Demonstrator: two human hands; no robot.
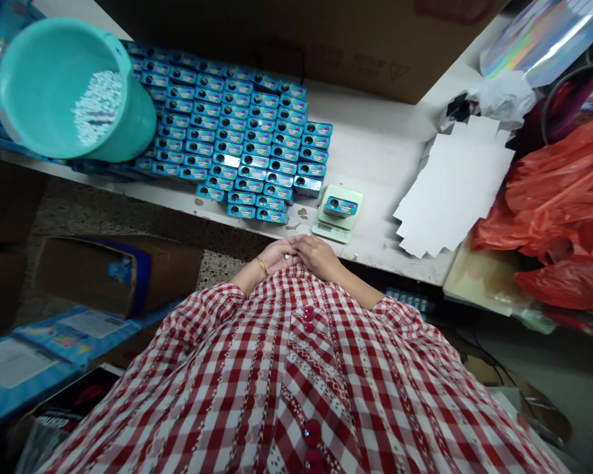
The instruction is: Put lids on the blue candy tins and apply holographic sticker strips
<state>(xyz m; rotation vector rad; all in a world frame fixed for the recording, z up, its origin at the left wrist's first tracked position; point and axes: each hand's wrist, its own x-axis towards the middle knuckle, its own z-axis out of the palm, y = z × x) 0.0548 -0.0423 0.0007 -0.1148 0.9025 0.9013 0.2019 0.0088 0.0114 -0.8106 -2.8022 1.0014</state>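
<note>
My left hand (275,255), with a gold bangle at the wrist, rests at my waist just off the table's front edge. My right hand (319,257) lies against it, the fingers of both bent together and partly hiding each other. A tiny white spot shows between them, too small to name. Just beyond my right hand stands a pale green digital scale (337,227), a small blue printed tin (340,206) on its platform. Left of the scale, many similar blue tins (255,161) with a dark round opening stand in tight rows.
A turquoise bucket (141,125) with small white pieces (97,107) stands at the left. A large cardboard box (356,46) rises at the back. Flat white cut card (454,184) and red plastic bags (563,204) lie to the right. An open carton (178,266) sits below left.
</note>
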